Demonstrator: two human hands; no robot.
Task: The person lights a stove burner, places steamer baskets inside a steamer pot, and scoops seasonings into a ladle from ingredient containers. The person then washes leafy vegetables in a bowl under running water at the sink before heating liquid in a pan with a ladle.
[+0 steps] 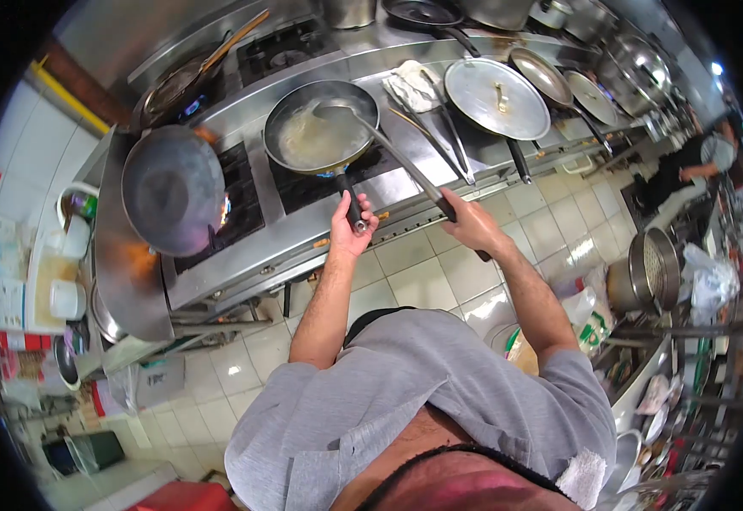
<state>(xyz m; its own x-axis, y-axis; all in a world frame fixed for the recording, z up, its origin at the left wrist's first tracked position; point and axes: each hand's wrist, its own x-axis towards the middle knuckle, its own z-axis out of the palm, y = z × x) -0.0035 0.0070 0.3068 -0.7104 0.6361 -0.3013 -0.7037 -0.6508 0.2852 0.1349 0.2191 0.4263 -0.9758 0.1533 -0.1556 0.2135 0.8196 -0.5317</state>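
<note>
A dark frying pan (273,153) sits over a blue flame on the stove, with pale, cloudy liquid (307,140) in it. My left hand (353,225) is closed around the end of its black handle. In my right hand (472,226) is a long metal ladle (401,162), gripped by its dark handle. The ladle's head dips into the liquid, so its exact shape is partly hidden. To the left of the pan, a large wok (173,189) rests tilted over a lit burner, with flames at its edge.
Tongs (448,128) and a folded white cloth (411,88) lie right of the pan. Beyond them is a lidded pan (497,98), its handle jutting past the stove edge. Another wok (180,89) stands at the back left. A person (695,162) is at the far right.
</note>
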